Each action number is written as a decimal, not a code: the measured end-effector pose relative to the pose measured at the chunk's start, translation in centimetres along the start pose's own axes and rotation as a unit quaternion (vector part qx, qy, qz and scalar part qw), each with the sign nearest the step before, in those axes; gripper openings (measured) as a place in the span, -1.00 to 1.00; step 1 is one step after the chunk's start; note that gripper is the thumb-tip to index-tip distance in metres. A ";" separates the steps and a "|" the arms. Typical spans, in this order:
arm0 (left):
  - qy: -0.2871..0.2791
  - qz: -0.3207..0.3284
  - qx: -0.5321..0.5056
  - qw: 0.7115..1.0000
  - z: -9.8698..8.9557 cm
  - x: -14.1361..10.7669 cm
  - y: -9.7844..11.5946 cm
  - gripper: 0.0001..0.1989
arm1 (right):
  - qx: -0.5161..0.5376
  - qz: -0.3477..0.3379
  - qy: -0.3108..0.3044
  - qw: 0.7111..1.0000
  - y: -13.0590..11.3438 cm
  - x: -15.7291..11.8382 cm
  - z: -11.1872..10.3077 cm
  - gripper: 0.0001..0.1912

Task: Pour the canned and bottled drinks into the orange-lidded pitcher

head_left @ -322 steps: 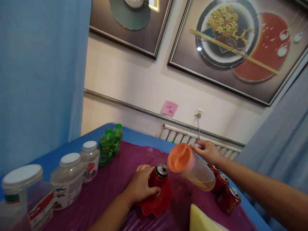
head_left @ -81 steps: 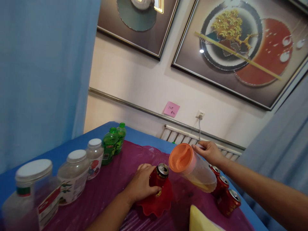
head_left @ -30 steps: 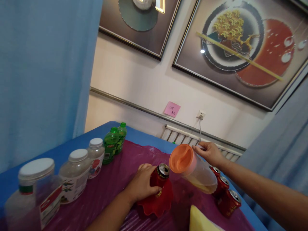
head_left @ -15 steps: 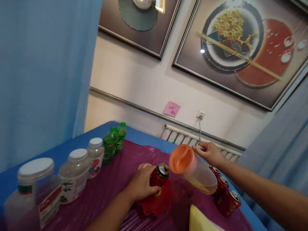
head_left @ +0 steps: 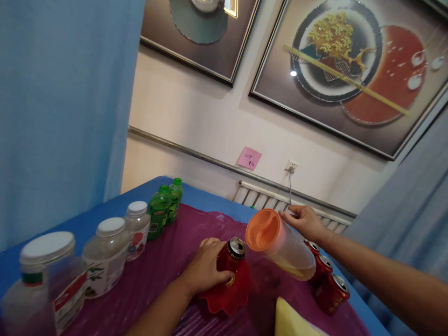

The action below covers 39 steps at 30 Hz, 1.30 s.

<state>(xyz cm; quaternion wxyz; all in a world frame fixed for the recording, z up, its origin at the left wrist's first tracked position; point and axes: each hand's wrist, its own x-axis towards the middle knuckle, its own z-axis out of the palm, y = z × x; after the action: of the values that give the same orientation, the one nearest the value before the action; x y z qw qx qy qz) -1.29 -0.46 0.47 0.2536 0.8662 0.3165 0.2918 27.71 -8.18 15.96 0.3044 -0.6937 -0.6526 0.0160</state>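
Note:
My left hand (head_left: 208,266) is wrapped round a red drink can (head_left: 231,255) with an opened top. The can stands on a red dish with a wavy edge (head_left: 224,298). My right hand (head_left: 306,224) grips a clear plastic pitcher (head_left: 290,254) from its far side; the handle is mostly hidden. The pitcher is tilted to the left, its orange lid (head_left: 263,230) close to the can's top but apart from it. Some pale yellow liquid lies low in the pitcher. No stream shows between lid and can.
Several lidded clear jars (head_left: 108,256) and two green bottles (head_left: 160,212) line the left side. Opened red cans (head_left: 332,293) stand at the right. A yellow cloth-like thing (head_left: 294,319) lies in front. Purple plastic sheeting (head_left: 206,221) covers the blue table (head_left: 147,189).
Both hands keep their hold on the can and the pitcher, nearly in place. The whole view has shifted very slightly.

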 end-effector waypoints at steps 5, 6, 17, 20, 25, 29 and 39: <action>0.003 -0.001 0.003 1.000 0.1 0.0 -0.1 -0.42 | -0.008 -0.007 -0.009 1.000 -0.1 0.0 -0.1 -0.47; 0.003 -0.001 0.004 1.000 0.1 0.0 -0.1 -0.42 | -0.006 -0.007 -0.010 1.000 -0.1 0.0 -0.1 -0.47; 0.000 0.004 0.003 1.000 0.1 0.1 -0.1 -0.43 | -0.010 -0.003 -0.013 1.000 -0.5 0.0 -0.2 -0.48; -0.001 0.001 0.004 1.000 0.1 0.1 -0.1 -0.43 | -0.009 -0.005 -0.013 1.000 -0.5 0.0 -0.2 -0.48; 0.001 0.003 0.006 1.000 0.1 0.1 -0.1 -0.43 | 0.015 0.002 -0.009 1.000 -0.6 -0.1 0.0 -0.48; -0.001 0.002 0.005 1.000 0.0 0.1 -0.1 -0.43 | 0.011 -0.001 -0.006 1.000 -0.6 -0.2 0.1 -0.47; -0.001 -0.004 -0.001 1.000 -0.1 0.0 0.1 -0.44 | 0.010 -0.004 -0.013 1.000 -0.6 -0.1 0.1 -0.47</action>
<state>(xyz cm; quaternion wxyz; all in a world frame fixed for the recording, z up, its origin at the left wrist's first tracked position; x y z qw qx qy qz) -1.36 -0.46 0.61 0.2554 0.8651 0.3194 0.2905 27.08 -8.23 16.10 0.3031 -0.6876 -0.6591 0.0305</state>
